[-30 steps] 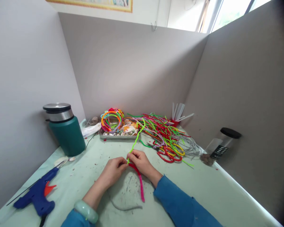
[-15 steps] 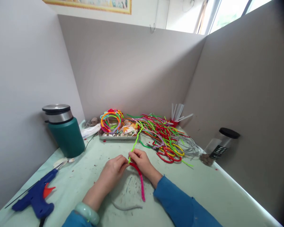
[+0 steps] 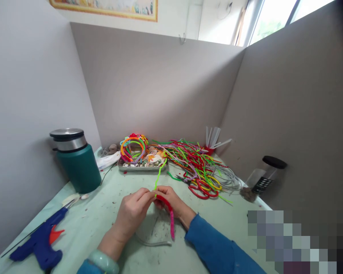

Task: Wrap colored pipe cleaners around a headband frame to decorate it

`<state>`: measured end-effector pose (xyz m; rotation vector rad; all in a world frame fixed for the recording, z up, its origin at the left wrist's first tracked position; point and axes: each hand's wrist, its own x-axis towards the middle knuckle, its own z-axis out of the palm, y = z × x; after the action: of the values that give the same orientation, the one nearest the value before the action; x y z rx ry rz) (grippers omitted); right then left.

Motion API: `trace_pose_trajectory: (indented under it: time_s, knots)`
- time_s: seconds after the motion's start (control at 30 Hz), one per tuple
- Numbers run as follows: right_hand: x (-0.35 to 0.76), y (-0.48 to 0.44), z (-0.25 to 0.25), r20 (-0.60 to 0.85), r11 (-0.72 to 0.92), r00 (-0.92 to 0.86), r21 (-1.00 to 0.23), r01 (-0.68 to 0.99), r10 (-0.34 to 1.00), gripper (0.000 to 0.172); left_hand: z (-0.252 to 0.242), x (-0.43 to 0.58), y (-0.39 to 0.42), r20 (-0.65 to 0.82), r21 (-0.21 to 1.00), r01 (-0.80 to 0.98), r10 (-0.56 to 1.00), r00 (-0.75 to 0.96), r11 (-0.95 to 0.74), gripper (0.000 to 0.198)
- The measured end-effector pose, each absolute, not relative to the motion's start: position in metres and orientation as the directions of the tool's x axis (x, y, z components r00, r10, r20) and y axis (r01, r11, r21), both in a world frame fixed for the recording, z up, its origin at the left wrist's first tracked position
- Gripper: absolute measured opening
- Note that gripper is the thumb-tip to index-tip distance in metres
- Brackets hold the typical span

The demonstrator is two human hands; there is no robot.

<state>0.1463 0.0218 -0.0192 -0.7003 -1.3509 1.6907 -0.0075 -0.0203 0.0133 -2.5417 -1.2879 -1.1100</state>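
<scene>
My left hand (image 3: 131, 211) and my right hand (image 3: 171, 201) meet at the middle of the table, fingers pinched together. Between them they hold a curved band (image 3: 169, 213), red at the top and pink lower down. A green pipe cleaner (image 3: 159, 175) rises from the pinch point toward the tray. My left wrist wears a pale green bangle (image 3: 103, 262). A grey band (image 3: 154, 242) lies on the table under my hands.
A blue glue gun (image 3: 40, 239) lies at the near left. A green flask (image 3: 76, 161) stands at the left wall. A metal tray (image 3: 140, 164) holds coloured hoops and small pieces. A heap of pipe cleaners (image 3: 197, 163), glue sticks (image 3: 214, 137) and a dark-lidded jar (image 3: 263, 177) sit right.
My hands have drawn slightly nearer to me and the green pipe cleaner's free end has dropped lower and shorter. The view has tilted a little.
</scene>
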Motion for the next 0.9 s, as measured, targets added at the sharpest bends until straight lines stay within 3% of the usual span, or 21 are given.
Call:
trace_pose_trajectory:
  time_s: [0.17, 0.37, 0.5, 0.63, 0.8, 0.9]
  knots:
    - [0.142, 0.022, -0.023, 0.066, -0.103, -0.467, -0.940, -0.327, 0.882, 0.031, 0.017, -0.004, -0.021, 0.626, 0.355, 0.656, 0.690, 0.362, -0.666, 0.021]
    - [0.144, 0.022, -0.015, 0.119, -0.026, -0.344, -0.921, -0.389, 0.931, 0.028, 0.024, 0.001, -0.023, 0.578, 0.534, 0.563, 0.758, 0.302, -0.631, 0.017]
    - [0.144, 0.021, -0.014, 0.123, -0.019, -0.330, -0.918, -0.396, 0.936, 0.023, 0.025, -0.001, -0.020, 0.465, 0.755, 0.460, 0.876, 0.125, -0.466, 0.020]
    - [0.142, 0.018, -0.013, 0.133, -0.027, -0.343, -0.905, -0.424, 0.930, 0.021, 0.020, -0.003, -0.016, 0.233, 0.949, 0.207, 0.971, 0.052, -0.238, 0.025]
    - [0.149, 0.023, -0.006, 0.150, -0.038, -0.277, -0.819, -0.572, 0.949, 0.022, 0.015, -0.001, -0.014, 0.082, 0.993, 0.072, 0.981, 0.177, -0.096, 0.029]
    - [0.156, 0.027, -0.006, 0.147, -0.055, -0.283, -0.799, -0.599, 0.948, 0.019, 0.014, -0.002, -0.011, 0.051, 0.997, -0.063, 0.987, 0.153, -0.042, 0.031]
